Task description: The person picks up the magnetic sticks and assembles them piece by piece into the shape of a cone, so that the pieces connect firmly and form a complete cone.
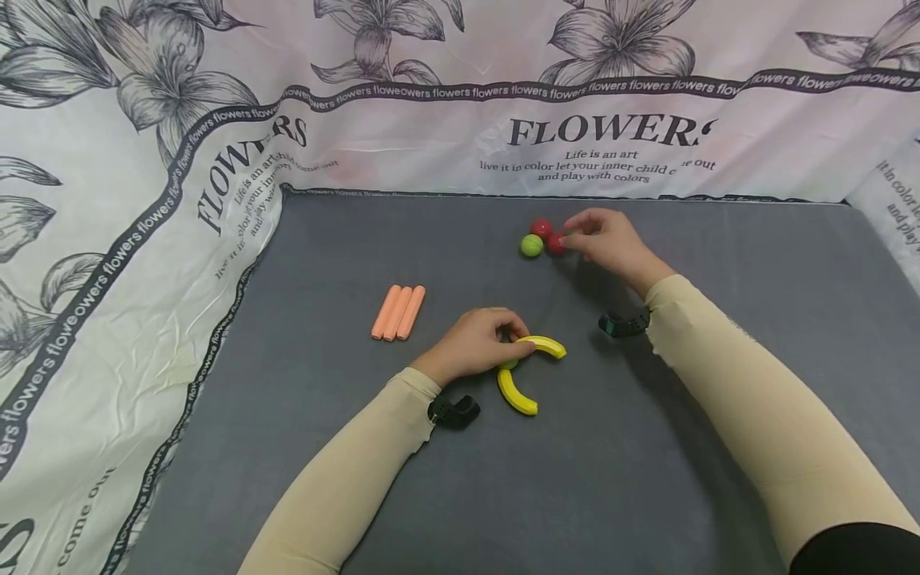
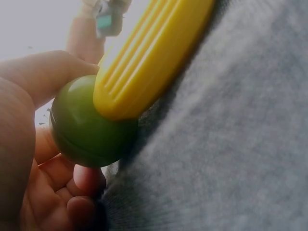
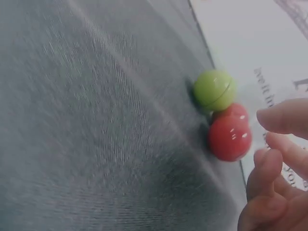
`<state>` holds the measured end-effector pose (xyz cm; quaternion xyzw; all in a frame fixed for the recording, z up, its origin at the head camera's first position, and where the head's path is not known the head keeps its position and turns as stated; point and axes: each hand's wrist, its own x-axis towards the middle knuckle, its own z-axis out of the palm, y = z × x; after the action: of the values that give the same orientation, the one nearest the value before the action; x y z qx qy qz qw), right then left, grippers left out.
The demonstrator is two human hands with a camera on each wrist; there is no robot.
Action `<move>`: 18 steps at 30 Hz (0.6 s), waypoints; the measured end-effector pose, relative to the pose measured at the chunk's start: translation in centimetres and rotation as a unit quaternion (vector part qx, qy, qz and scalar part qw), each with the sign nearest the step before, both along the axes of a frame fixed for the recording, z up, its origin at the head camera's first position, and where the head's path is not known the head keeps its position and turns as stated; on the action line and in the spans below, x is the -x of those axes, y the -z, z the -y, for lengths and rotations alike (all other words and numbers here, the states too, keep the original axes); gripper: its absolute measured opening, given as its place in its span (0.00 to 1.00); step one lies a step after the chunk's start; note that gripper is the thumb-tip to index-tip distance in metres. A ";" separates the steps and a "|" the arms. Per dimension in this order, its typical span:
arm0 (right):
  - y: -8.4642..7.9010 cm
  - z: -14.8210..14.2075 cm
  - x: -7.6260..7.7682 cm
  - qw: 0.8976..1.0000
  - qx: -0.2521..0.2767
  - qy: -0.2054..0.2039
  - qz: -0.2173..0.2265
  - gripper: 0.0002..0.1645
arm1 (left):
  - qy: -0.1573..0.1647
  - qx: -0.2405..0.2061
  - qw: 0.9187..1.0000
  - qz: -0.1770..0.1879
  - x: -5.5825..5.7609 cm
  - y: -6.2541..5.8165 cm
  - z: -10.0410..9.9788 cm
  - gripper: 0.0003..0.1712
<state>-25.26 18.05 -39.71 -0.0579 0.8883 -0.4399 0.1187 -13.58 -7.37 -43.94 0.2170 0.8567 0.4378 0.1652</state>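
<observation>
- Green ball (image 2: 79,127): near the middle of the tabletop (image 1: 611,487), mostly hidden under the left hand in the head view.
- Left hand (image 1: 474,343): grasping the green ball between thumb and fingers.
- Upper banana (image 1: 548,346): one end overlaps the green ball in the left wrist view; whether they are joined cannot be told.
- Lower banana (image 1: 514,394): its upper end lies just beside the green ball; the other end points toward the person.
- Right hand (image 1: 609,246): released, thumb and forefinger apart, beside the red balls; the right wrist view shows a gap at the fingertips.
- Red balls (image 1: 557,243): two, close together near the tabletop's far edge.
- Lime ball (image 1: 532,245): just beside the red balls, on their left.
- Orange sticks (image 1: 398,312): three, side by side, left of the bananas.
- Flower-printed cloth (image 1: 410,140): beyond the far edge and along the left side.
- Sleeves (image 1: 352,471): cream, on both arms.
</observation>
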 end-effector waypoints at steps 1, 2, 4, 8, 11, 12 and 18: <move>0.1 0.0 0.3 1.000 -0.002 0.001 0.005 0.26 | -0.002 -0.002 1.000 0.001 0.0 0.1 0.0 0.07; 0.3 0.1 0.6 1.000 -0.008 -0.001 0.010 0.28 | -0.002 -0.005 1.000 0.002 0.0 0.1 0.0 0.07; 0.6 0.2 0.8 0.999 -0.024 -0.010 0.020 0.32 | 0.000 -0.010 1.000 0.004 -0.2 0.3 0.0 0.07; 1.4 0.2 0.7 0.998 -0.057 -0.034 0.013 0.32 | 0.004 -0.016 1.000 0.003 -0.5 0.5 -0.1 0.07; 2.0 0.2 0.6 0.997 -0.063 -0.039 -0.004 0.31 | 0.000 -0.017 1.000 0.001 -0.5 0.4 -0.1 0.07; 2.1 0.1 0.5 0.997 -0.062 -0.039 -0.008 0.30 | -0.001 -0.017 1.000 0.003 -0.4 0.4 0.0 0.07; 2.1 -0.3 -1.3 0.995 -0.069 -0.060 -0.032 0.27 | -0.009 -0.019 1.000 0.000 0.0 0.3 0.3 0.08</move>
<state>-23.98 18.31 -41.79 -0.1171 0.9146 -0.3679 0.1198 -13.59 -7.70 -44.26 0.2127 0.8500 0.4556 0.1572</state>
